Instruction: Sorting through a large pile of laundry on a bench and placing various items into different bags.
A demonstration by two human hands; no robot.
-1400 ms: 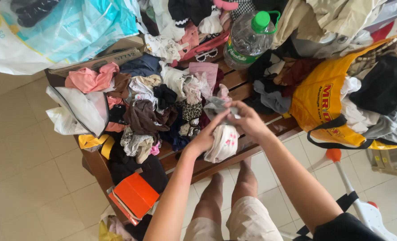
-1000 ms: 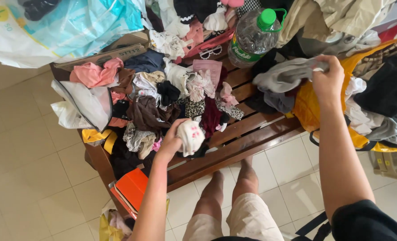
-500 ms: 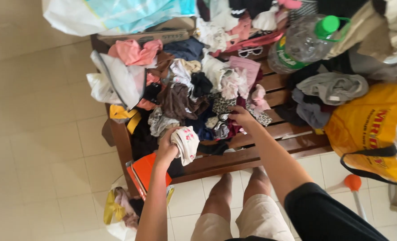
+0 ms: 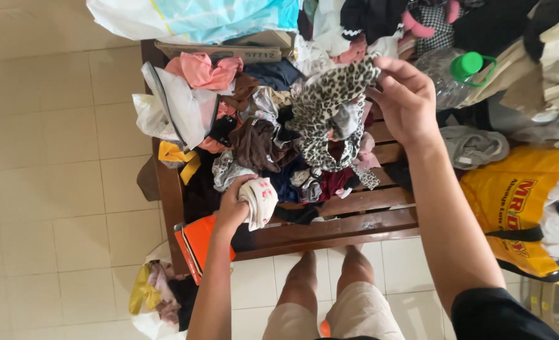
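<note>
My left hand (image 4: 234,204) grips a small rolled white garment with pink dots (image 4: 260,200) just above the near edge of a wooden slatted bench (image 4: 355,220). My right hand (image 4: 406,101) is raised over the bench and pinches a leopard-print garment (image 4: 326,110), which hangs down over a heap of mixed small clothes (image 4: 267,138) in brown, pink, navy and white.
A yellow bag (image 4: 512,201) stuffed with clothes sits at the right, a grey garment (image 4: 474,146) beside it. A clear plastic bottle with a green cap (image 4: 458,72) lies at the back. An orange box (image 4: 197,245) and a bag of clothes (image 4: 156,293) sit below the bench's left end.
My right hand put the grey garment down at the right, came back to the heap and lifted the leopard-print garment. My left hand kept hold of the rolled white garment.
</note>
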